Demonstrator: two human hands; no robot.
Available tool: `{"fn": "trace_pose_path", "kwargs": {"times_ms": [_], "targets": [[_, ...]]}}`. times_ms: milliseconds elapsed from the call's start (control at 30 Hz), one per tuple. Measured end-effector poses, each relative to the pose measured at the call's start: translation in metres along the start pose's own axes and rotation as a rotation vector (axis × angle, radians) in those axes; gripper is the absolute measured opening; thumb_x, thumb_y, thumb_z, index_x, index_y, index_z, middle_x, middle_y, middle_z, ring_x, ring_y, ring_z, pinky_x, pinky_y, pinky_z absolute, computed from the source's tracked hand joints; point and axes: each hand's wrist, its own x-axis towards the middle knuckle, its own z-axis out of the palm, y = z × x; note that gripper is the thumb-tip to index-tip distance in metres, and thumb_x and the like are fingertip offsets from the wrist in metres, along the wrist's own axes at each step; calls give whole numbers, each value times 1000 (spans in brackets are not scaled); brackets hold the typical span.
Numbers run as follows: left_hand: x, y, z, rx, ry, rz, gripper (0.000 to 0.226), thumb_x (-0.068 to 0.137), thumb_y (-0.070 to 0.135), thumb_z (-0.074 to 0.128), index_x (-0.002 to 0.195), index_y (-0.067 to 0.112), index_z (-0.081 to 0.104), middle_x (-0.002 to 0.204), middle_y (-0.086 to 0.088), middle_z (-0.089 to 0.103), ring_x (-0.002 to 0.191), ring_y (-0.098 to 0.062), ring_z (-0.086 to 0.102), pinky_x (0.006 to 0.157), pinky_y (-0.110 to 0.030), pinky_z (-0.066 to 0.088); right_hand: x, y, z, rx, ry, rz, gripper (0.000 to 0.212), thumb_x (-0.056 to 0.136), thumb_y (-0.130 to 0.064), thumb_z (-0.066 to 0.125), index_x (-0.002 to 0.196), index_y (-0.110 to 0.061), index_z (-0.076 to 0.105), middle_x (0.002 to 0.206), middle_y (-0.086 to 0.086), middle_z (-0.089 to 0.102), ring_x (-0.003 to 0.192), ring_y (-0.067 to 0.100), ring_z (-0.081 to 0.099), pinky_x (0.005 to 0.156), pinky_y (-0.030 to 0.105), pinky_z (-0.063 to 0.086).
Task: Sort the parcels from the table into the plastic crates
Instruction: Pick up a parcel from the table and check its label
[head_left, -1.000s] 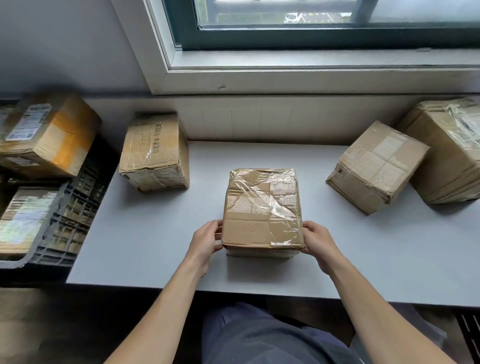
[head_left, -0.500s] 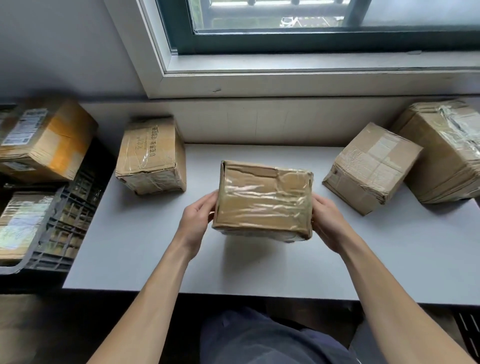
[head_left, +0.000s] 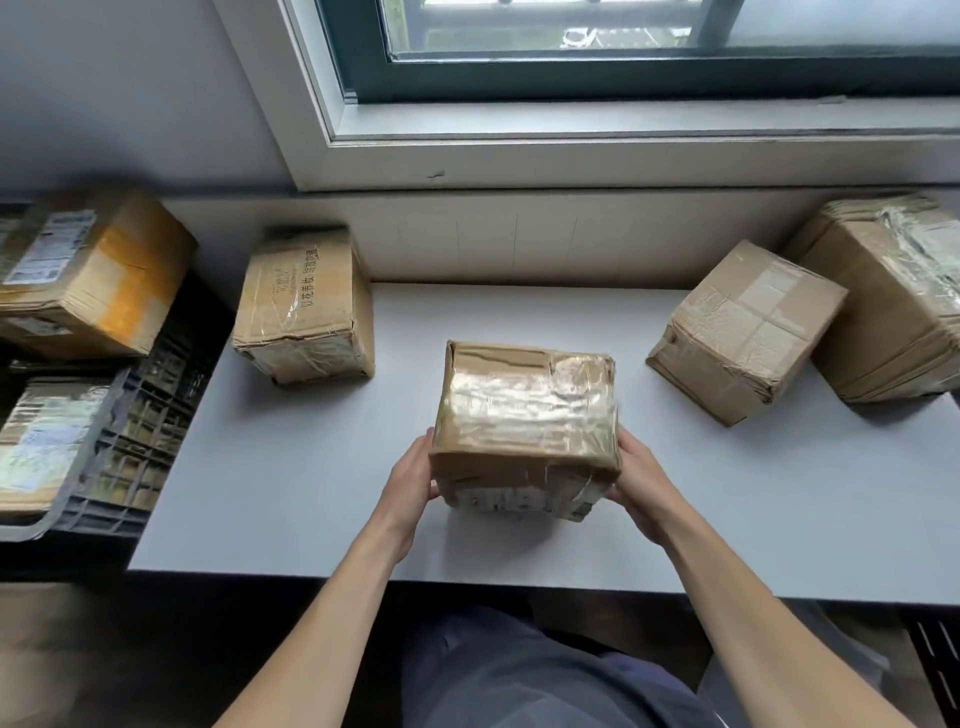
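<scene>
Closest in, the left hand (head_left: 410, 480) and right hand (head_left: 641, 486) clamp the held parcel (head_left: 524, 415) between them, one palm on each side wall and the fingers curled round its lower near corners. How far the fingertips reach beneath is hidden by the box. The parcel hangs between the hands over the near part of the table (head_left: 311, 493), tipped so its labelled face turns towards the person; whether its far edge touches the tabletop I cannot tell. The chief risk lies in that grip: glossy tape covers the cardboard, and a squeeze from the sides alone could let it slip down through the palms, most likely as it swings sideways. Ahead of the left hand the printed parcel (head_left: 306, 306) lies right at the table's left end, so a low carry that way could clip it or shove it over the edge. Two more parcels beyond the right hand sit well apart from any likely path. Farthest out past the left hand, the dark crate (head_left: 156, 395) stands beside a grey one holding a labelled parcel (head_left: 41, 441), with an orange-taped parcel (head_left: 88, 270) perched higher; a careless drop could jar that one, and the blurred label leaves room for choosing the wrong crate.
</scene>
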Motion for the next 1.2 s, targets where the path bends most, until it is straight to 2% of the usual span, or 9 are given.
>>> {"fn": "trace_pose_path", "kwargs": {"times_ms": [167,267,333,567,667,767,900,1067,1200], "targets": [[3,14,-5,-59,86,-8,53,112,49,33,112,20,77,102,-3,77,88,-16,68,73,-32,51,5,-15,1,-6,8,4,48,108,-50,48,120,-9,69,98,6,69,78,18,61,75,35,55],[4,9,-5,-83,122,-48,46,110,46,43,109,17,79,104,-2,81,96,-21,76,84,-36,54,6,-13,6,-58,-9,45,52,109,-55,40,117,-17,75,108,22,72,84,20,60,75,36,52],[2,2,-4,-97,137,-69,42,110,43,44,111,17,78,104,-2,81,101,-24,76,90,-39,54,2,-7,11,-93,-31,101,55,110,-56,34,116,-21,76,119,20,72,88,22,60,75,35,53],[-2,-11,-8,-93,165,-89,38,108,38,50,108,10,76,100,-10,80,78,-18,70,62,-29,50,-7,7,15,-114,-26,189,56,109,-59,33,115,-25,77,112,6,78,93,20,69,74,32,57],[5,-5,-10,-98,219,-28,22,104,31,62,112,13,72,105,-8,79,85,-16,72,73,-31,57,-5,-2,13,-21,-68,124,50,109,-57,34,120,-28,74,116,0,77,102,14,71,82,35,56],[11,1,-9,-57,220,41,23,98,19,70,121,15,68,115,-7,75,101,-16,72,87,-31,58,0,-9,10,-29,-156,36,34,107,-43,54,135,-27,63,131,-6,71,119,11,67,101,43,55],[22,13,-12,-1,252,62,47,96,17,73,139,14,56,129,-9,65,115,-20,65,102,-39,55,8,-25,11,-210,-197,-49,35,102,-3,57,126,-26,66,125,-2,73,110,14,72,90,28,57],[29,41,-20,163,341,180,53,96,15,71,145,13,53,134,-1,57,123,-13,54,104,-25,41,18,-49,17,-428,-303,-113,48,101,4,52,137,-25,62,120,-2,75,104,8,71,86,20,55],[27,33,-21,207,350,127,55,95,15,71,147,13,52,145,-2,55,133,-16,52,114,-31,40,22,-51,25,-365,-246,-114,49,100,7,51,136,-24,61,119,-3,73,97,5,71,83,20,56]]}}
